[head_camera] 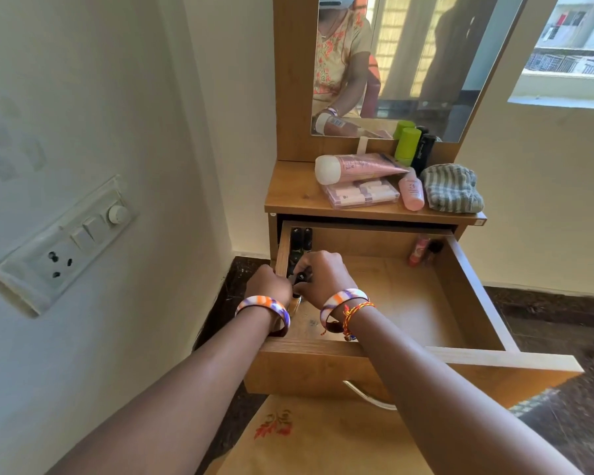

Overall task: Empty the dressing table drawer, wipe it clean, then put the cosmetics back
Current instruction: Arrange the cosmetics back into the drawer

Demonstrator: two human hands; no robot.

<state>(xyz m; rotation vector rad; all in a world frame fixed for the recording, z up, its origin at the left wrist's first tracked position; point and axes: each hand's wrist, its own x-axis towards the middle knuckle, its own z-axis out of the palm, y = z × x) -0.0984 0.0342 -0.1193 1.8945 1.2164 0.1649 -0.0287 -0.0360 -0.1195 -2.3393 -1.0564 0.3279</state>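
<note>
Head view looks down on both hands, met at the front left corner of the open drawer [474, 296]. The right hand [323, 272] has its fingers curled round a small black tube [301, 277], pinching it from above. The left hand [268, 281] sits just beside it, at the drawer's left wall, fingers curled in toward the same cluster of black items; whether it actually grips one cannot be told, since the fingertips are hidden behind the hand. Each wrist wears a broad bangle striped orange, white and purple, and the right wrist also carries a red and yellow thread.

Along the left wall behind the hands, more black tubes [300, 240] lie in a row reaching to the back of the drawer. In the back right corner stands a small pink bottle [417, 252] with a dark item beside it, too shadowed to identify. The rest of the drawer floor is bare wood.

Above the drawer, the tabletop [295, 195] carries a large pink tube with a white cap [354, 168], lying across a clear flat case [360, 195] of small items. Just right of these lies a pale pink bottle [411, 193], then a folded grey striped cloth [451, 188]. Behind them, against the mirror [426, 63], stand a green stick container [408, 145] and a black container [424, 152]. A switch panel [62, 245] is set in the wall to the left.
</note>
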